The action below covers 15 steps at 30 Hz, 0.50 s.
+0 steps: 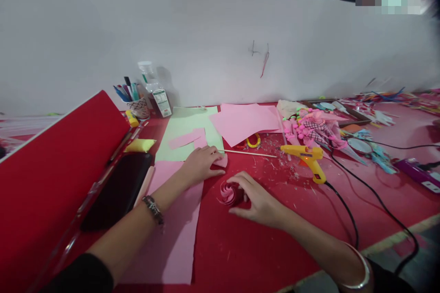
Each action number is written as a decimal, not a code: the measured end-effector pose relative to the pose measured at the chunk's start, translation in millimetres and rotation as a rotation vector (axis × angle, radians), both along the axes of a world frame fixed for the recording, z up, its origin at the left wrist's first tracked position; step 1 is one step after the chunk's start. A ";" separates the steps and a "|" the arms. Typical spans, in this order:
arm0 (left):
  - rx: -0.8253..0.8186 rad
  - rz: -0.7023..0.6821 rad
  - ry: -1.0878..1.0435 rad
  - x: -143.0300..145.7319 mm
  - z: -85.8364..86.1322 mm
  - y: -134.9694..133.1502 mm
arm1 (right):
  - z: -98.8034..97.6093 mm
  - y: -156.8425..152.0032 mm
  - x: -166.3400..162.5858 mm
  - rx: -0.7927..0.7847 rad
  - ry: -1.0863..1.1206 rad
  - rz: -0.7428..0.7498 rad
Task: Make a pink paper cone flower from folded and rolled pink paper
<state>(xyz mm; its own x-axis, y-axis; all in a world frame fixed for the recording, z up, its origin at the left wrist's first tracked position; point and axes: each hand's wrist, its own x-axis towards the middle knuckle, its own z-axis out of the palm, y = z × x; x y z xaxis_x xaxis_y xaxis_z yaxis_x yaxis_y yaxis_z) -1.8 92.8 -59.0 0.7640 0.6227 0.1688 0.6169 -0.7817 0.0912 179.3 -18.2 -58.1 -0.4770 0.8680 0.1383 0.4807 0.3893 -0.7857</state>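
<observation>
My left hand [205, 163] lies over a small pink paper piece [222, 161] with a rounded edge. Its thumb is stretched out apart from the fingers. To its right, my right hand [257, 199] curls thumb and fingers around the side of a rolled pink paper spiral [227, 193] on the red tabletop [220, 247]. A thin wooden stick [249, 153] runs rightward from the left fingertips. Under my left forearm is a large pink sheet [178, 233]. Pink strips [187, 139] lie on a pale green sheet [163, 146] beyond that hand.
A yellow glue gun [305, 158] with a black cord stands at right, near pink paper cones [314, 128]. Pink sheets [245, 121] and yellow-handled scissors [253, 141] lie behind. At left are a black phone-like slab [117, 192], a pen cup [138, 107] and a bottle [160, 98].
</observation>
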 end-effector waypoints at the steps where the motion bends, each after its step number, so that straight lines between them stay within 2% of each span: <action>1: 0.003 0.000 -0.004 0.5 -1.1 1.1 | -0.2 0.1 0.1 0.000 -0.001 -0.002; 8: -0.019 0.014 -0.116 6.7 -2.0 1.6 | -2.5 -0.8 0.7 -0.038 0.042 -0.047; 15: -0.129 0.252 -0.550 6.3 18.2 3.4 | 0.4 4.6 0.5 0.099 0.221 -0.304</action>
